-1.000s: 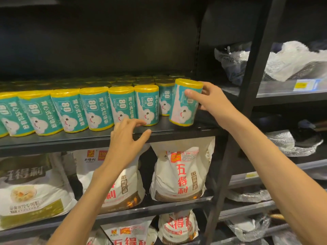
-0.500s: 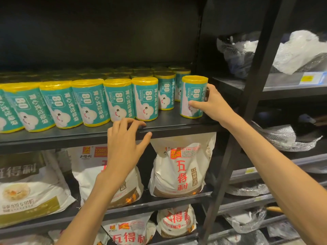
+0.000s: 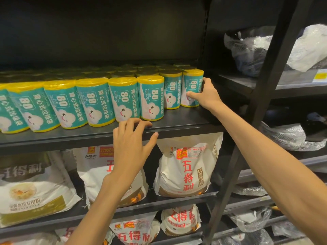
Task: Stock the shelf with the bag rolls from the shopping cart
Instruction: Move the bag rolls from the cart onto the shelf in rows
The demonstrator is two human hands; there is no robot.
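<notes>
Three flour bags (image 3: 187, 167) stand on the middle shelf (image 3: 177, 196).

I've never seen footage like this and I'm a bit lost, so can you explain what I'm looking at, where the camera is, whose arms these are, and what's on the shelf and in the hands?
There is no machine here: these are a person's two bare arms, filmed by a wide-angle camera worn on their head, looking forward and down. In front is a dark store shelf lined with teal and yellow bag rolls standing upright. The right hand grips the bag roll at the right end of the row, which stands on the shelf. The left hand holds nothing; its fingers rest on the shelf's front edge. On the shelves below lie white flour bags. To the right, another rack holds items in clear plastic wrap.
</notes>
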